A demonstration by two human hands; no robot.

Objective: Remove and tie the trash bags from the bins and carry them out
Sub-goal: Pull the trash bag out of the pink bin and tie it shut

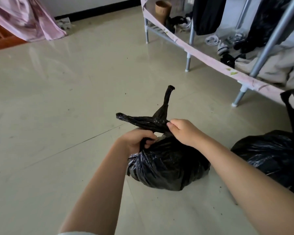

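A full black trash bag [168, 167] sits on the tiled floor [66, 107]. The left hand [137, 141] grips one twisted handle, the right hand [183, 131] pinches another. A second black bag [268, 155] lies just right, near a clothes rack [202, 53].

open tiled floor [58, 99] left and ahead. blocked on the right by a second black bag [270, 155], just beside the black bag [168, 167]; metal rack legs [187, 61] beyond.
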